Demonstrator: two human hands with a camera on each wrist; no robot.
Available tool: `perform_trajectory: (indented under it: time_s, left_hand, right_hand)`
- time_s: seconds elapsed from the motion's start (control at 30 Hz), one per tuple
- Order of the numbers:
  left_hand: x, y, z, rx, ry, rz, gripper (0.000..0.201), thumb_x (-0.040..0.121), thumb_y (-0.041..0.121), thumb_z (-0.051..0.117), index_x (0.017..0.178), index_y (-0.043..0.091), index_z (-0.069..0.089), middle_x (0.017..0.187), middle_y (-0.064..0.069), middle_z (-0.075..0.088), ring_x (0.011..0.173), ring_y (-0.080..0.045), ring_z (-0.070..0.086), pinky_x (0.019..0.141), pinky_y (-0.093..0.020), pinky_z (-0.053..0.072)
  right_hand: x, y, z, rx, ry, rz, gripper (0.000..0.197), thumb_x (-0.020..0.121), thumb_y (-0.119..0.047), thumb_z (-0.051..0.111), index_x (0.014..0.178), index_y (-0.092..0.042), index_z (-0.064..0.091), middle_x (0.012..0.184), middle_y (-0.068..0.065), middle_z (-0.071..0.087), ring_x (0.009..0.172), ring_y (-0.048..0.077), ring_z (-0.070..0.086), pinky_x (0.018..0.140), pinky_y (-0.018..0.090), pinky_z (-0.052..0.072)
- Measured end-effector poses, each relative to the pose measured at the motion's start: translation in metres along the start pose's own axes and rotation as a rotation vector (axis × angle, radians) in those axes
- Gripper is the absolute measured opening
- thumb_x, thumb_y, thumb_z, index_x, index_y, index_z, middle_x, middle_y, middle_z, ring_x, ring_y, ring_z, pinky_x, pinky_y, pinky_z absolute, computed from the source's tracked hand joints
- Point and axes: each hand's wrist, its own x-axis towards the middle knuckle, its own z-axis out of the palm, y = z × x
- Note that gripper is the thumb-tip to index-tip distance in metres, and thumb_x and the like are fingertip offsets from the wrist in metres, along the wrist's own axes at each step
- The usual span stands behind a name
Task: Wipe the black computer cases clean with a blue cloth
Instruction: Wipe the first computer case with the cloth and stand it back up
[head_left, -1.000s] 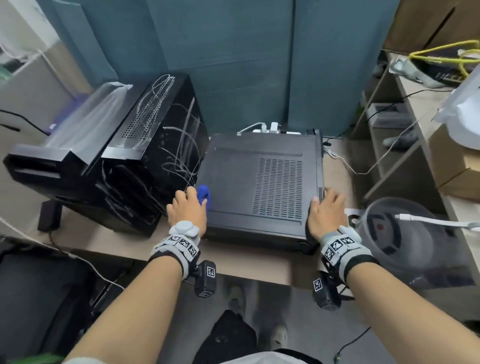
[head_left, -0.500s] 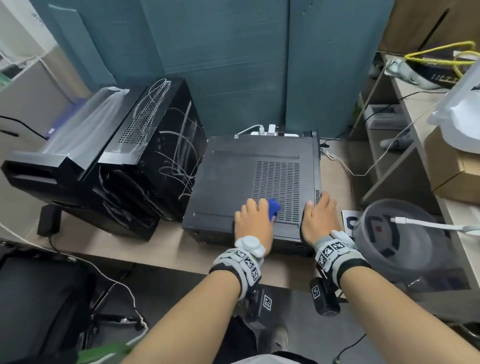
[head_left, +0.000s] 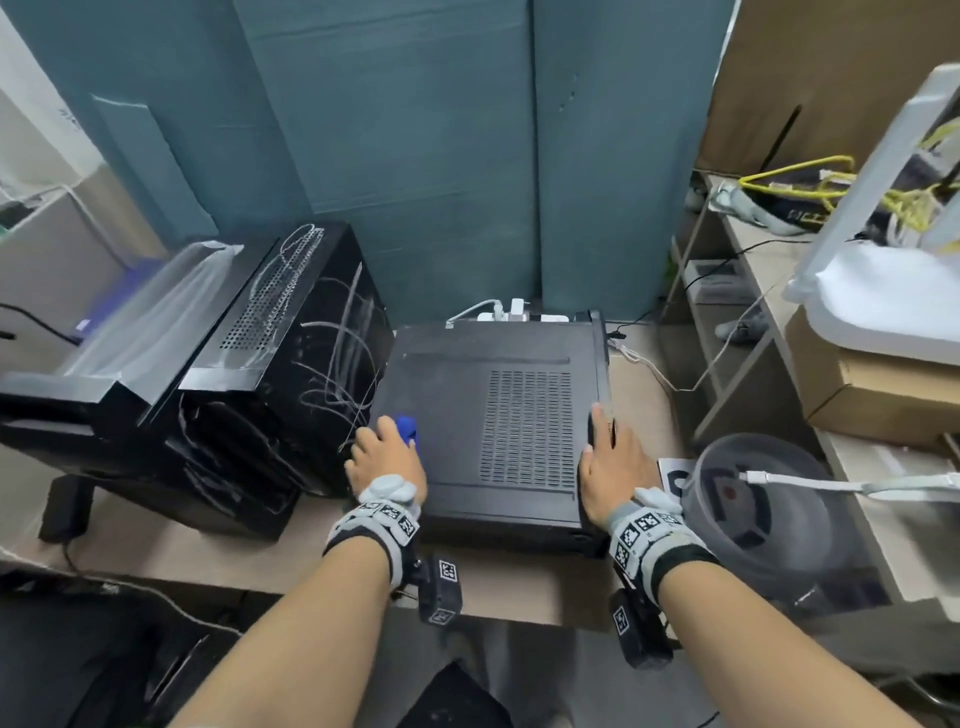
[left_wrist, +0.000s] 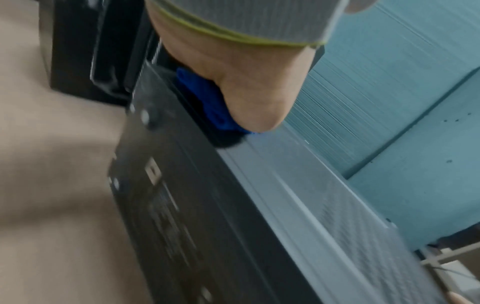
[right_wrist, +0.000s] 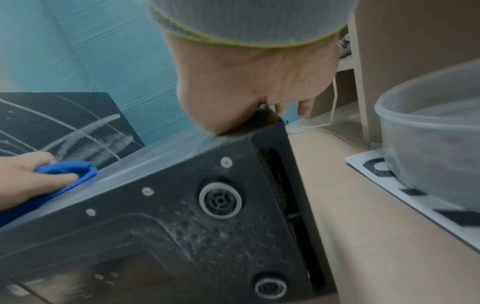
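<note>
Since half a second ago the left hand (head_left: 384, 457), bunching the crumpled blue cloth (head_left: 407, 427), has swept left across the flat black metal computer case (head_left: 467, 415), while the right hand (head_left: 608, 462) braces its right edge, fingers draped over; mid-wipe, next stroke should cover the farther lid.

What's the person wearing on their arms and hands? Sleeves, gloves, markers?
Bare forearms, no sleeves or gloves. Left hand and right hand each have a grey-and-black wrist strap carrying black-and-white square markers, with a black camera block hanging beneath. The wrist views show the grey strap edged in yellow-green.

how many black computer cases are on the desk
3: a flat case in the middle under both hands, a scratched upright case left of it, and a film-covered case far left. Others may be hidden.
</note>
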Motion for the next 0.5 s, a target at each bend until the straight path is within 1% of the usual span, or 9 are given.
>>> perform_trajectory:
  time_s: [0.03, 0.1, 0.13, 0.2, 0.27, 0.3, 0.33, 0.43, 0.5]
  left_hand:
    - [-0.007, 0.016, -0.001, -0.004, -0.025, 0.038, 0.036, 0.096, 0.042, 0.059, 0.117, 0.017, 0.044, 0.116, -0.012, 0.051, 0.104, -0.033, 0.058, 0.086, -0.044, 0.045]
    - [-0.026, 0.048, -0.001, -0.014, -0.096, 0.201, 0.036, 0.095, 0.042, 0.059, 0.119, 0.019, 0.045, 0.115, -0.009, 0.050, 0.103, -0.031, 0.056, 0.085, -0.043, 0.045]
    - [-0.035, 0.061, -0.001, -0.023, -0.126, 0.287, 0.036, 0.093, 0.041, 0.061, 0.118, 0.019, 0.047, 0.112, -0.008, 0.051, 0.100, -0.031, 0.056, 0.082, -0.042, 0.045]
    - [-0.045, 0.075, -0.002, -0.031, -0.142, 0.416, 0.034, 0.090, 0.039, 0.064, 0.114, 0.019, 0.051, 0.106, -0.008, 0.052, 0.092, -0.031, 0.056, 0.077, -0.042, 0.044]
    - [-0.036, 0.073, -0.002, -0.011, -0.185, 0.480, 0.031, 0.094, 0.039, 0.059, 0.115, 0.020, 0.048, 0.109, -0.006, 0.051, 0.096, -0.031, 0.056, 0.081, -0.040, 0.043]
    - [-0.028, 0.069, -0.003, 0.000, -0.201, 0.484, 0.030, 0.096, 0.039, 0.056, 0.117, 0.021, 0.046, 0.111, -0.006, 0.050, 0.099, -0.030, 0.055, 0.084, -0.040, 0.042]
    - [-0.016, 0.062, -0.002, -0.003, -0.190, 0.452, 0.029, 0.097, 0.040, 0.055, 0.117, 0.021, 0.045, 0.113, -0.005, 0.050, 0.101, -0.030, 0.055, 0.085, -0.040, 0.042]
    - [0.033, 0.034, 0.003, -0.041, -0.112, 0.257, 0.032, 0.097, 0.042, 0.057, 0.116, 0.019, 0.046, 0.114, -0.009, 0.051, 0.103, -0.032, 0.057, 0.085, -0.043, 0.043]
    - [0.060, 0.017, 0.007, -0.026, -0.053, 0.178, 0.033, 0.095, 0.041, 0.060, 0.114, 0.017, 0.047, 0.113, -0.013, 0.053, 0.103, -0.035, 0.058, 0.085, -0.045, 0.044]
  right_hand:
    - [0.003, 0.000, -0.002, -0.035, -0.006, -0.042, 0.062, 0.103, -0.034, 0.037, 0.159, -0.022, 0.015, 0.148, 0.010, 0.036, 0.131, 0.030, 0.044, 0.104, 0.044, 0.043]
    - [0.011, 0.003, -0.001, -0.072, -0.043, -0.092, 0.064, 0.103, -0.034, 0.033, 0.161, -0.022, 0.009, 0.163, 0.010, 0.021, 0.148, 0.027, 0.026, 0.116, 0.046, 0.032]
    - [0.016, 0.003, 0.001, -0.086, -0.065, -0.117, 0.064, 0.103, -0.034, 0.030, 0.161, -0.022, 0.007, 0.167, 0.008, 0.013, 0.153, 0.026, 0.017, 0.119, 0.047, 0.027]
    - [0.024, 0.002, 0.004, -0.092, -0.096, -0.157, 0.063, 0.104, -0.034, 0.025, 0.162, -0.021, 0.004, 0.170, 0.004, 0.003, 0.157, 0.024, 0.005, 0.124, 0.047, 0.019]
    - [0.035, -0.003, 0.005, -0.078, -0.115, -0.175, 0.063, 0.105, -0.035, 0.023, 0.162, -0.022, 0.001, 0.171, 0.000, -0.004, 0.157, 0.021, -0.003, 0.126, 0.046, 0.011]
    - [0.040, -0.005, 0.005, -0.082, -0.121, -0.184, 0.064, 0.105, -0.036, 0.022, 0.163, -0.021, -0.001, 0.171, 0.000, -0.007, 0.157, 0.020, -0.005, 0.126, 0.045, 0.009]
    - [0.046, -0.007, 0.007, -0.085, -0.130, -0.193, 0.064, 0.105, -0.036, 0.021, 0.163, -0.021, -0.002, 0.171, -0.001, -0.009, 0.157, 0.019, -0.007, 0.127, 0.045, 0.006]
    - [0.057, -0.011, 0.009, -0.070, -0.145, -0.204, 0.064, 0.105, -0.037, 0.020, 0.162, -0.022, -0.005, 0.170, -0.002, -0.011, 0.157, 0.017, -0.008, 0.127, 0.046, 0.003]
    - [0.054, -0.009, 0.008, -0.076, -0.150, -0.215, 0.064, 0.105, -0.038, 0.018, 0.162, -0.022, -0.007, 0.170, -0.004, -0.014, 0.156, 0.017, -0.010, 0.127, 0.047, 0.005]
